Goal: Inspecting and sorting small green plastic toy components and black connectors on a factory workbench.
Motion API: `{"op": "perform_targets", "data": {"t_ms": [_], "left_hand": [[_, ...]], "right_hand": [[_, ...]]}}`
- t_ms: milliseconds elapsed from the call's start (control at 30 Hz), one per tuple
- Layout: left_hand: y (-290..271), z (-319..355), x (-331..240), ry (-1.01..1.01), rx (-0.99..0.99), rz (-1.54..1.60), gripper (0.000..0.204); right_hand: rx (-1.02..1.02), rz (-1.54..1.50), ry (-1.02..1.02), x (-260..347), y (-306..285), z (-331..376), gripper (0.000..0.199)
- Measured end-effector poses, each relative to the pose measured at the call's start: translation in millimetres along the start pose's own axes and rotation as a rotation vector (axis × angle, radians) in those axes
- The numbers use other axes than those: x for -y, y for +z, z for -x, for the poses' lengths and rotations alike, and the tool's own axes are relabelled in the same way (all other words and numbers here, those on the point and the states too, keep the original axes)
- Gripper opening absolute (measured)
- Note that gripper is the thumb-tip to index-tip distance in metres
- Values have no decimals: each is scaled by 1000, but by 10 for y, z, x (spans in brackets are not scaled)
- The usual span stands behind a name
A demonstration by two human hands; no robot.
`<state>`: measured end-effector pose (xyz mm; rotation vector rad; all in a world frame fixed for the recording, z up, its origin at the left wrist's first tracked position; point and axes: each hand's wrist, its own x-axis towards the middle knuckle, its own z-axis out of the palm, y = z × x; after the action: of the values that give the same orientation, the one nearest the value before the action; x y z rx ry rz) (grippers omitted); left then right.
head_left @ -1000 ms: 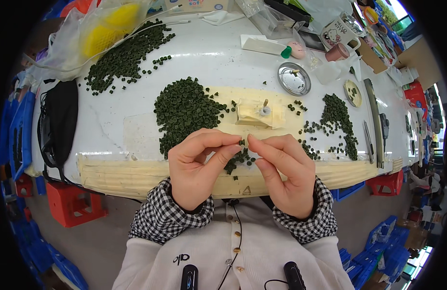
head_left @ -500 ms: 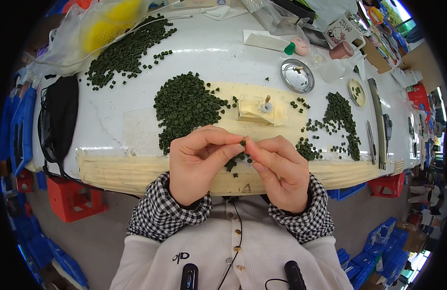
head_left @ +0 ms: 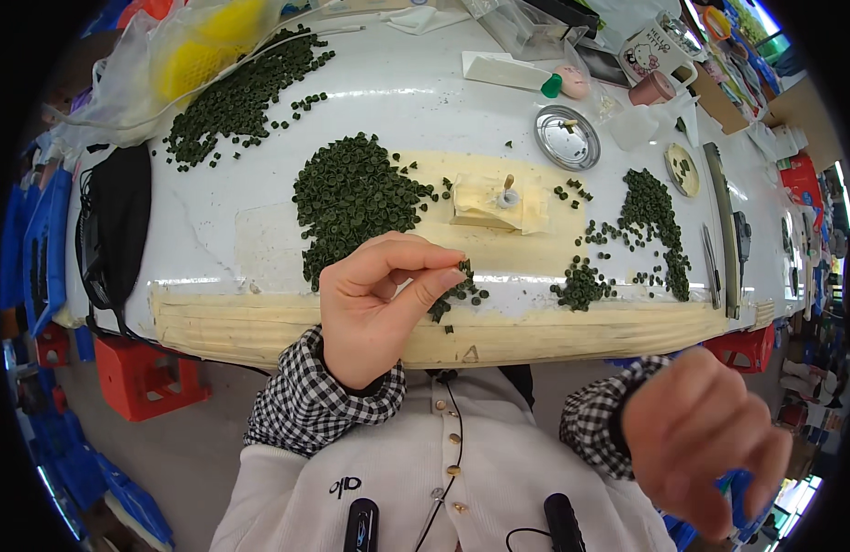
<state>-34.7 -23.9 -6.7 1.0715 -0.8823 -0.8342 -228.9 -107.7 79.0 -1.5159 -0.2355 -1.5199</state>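
Observation:
My left hand (head_left: 374, 299) is above the near part of the table, thumb and forefinger pinched on a small dark green cap-like part (head_left: 464, 267), mostly hidden by the fingertips. My right hand (head_left: 706, 442) is off the table's front edge at the lower right, blurred by motion; whether it holds anything does not show. Just beyond my left hand lies a large heap of dark green parts (head_left: 356, 193). A few loose ones (head_left: 459, 293) lie beside its fingertips. Farther off stands a tape-covered block (head_left: 485, 202) with a short upright peg (head_left: 509, 184).
More green parts lie in a heap at the far left (head_left: 246, 97) and at the right (head_left: 650, 198). Beyond them are a round metal lid (head_left: 563, 147), a small dish (head_left: 675, 175), tweezers (head_left: 710, 262) and a mug (head_left: 648, 55). A black pouch (head_left: 117, 221) lies at the left.
My right hand has let go at the fingertips of the left hand and swung right and down, past the table edge. The left hand stays nearly still, pinching.

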Motion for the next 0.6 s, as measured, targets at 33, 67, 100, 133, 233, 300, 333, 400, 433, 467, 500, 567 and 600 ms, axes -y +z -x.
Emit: {"op": "perform_targets", "data": {"t_ms": [33, 67, 100, 133, 233, 300, 333, 400, 433, 467, 500, 567, 600], "left_hand": [[-11, 4, 6, 2, -8, -6, 17], [-23, 12, 6, -4, -15, -14, 17], [-31, 17, 4, -10, -18, -19, 17], [-37, 21, 3, -17, -20, -23, 17], [-40, 22, -8, -16, -20, -70, 17], [-28, 20, -14, -22, -18, -66, 17], [-19, 13, -16, -24, -15, -62, 17], [-10, 11, -13, -17, -14, -62, 17], [-8, 13, -7, -15, -13, -61, 17], [-13, 13, -2, -17, -11, -68, 17], [-18, 14, -9, -19, -10, -75, 17], [-18, 11, -16, -15, -8, -86, 17], [-22, 11, -12, -10, -9, -93, 17]], "right_hand": [[45, -138, -84, 59, 14, -105, 10], [101, -244, -135, 141, 42, -196, 12], [150, -301, -158, 189, 68, -263, 15], [209, -212, -129, 272, 101, -277, 20], [274, -198, -115, 253, 136, -302, 15], [285, -219, -113, 241, 150, -325, 15], [288, -230, -120, 229, 160, -346, 14], [276, -256, -163, 166, 200, -404, 14], [271, -260, -172, 160, 202, -402, 14], [266, -265, -180, 154, 200, -395, 14], [262, -270, -189, 158, 197, -394, 14], [214, -278, -171, 217, 198, -314, 13], [214, -291, -180, 208, 200, -316, 13]]}}
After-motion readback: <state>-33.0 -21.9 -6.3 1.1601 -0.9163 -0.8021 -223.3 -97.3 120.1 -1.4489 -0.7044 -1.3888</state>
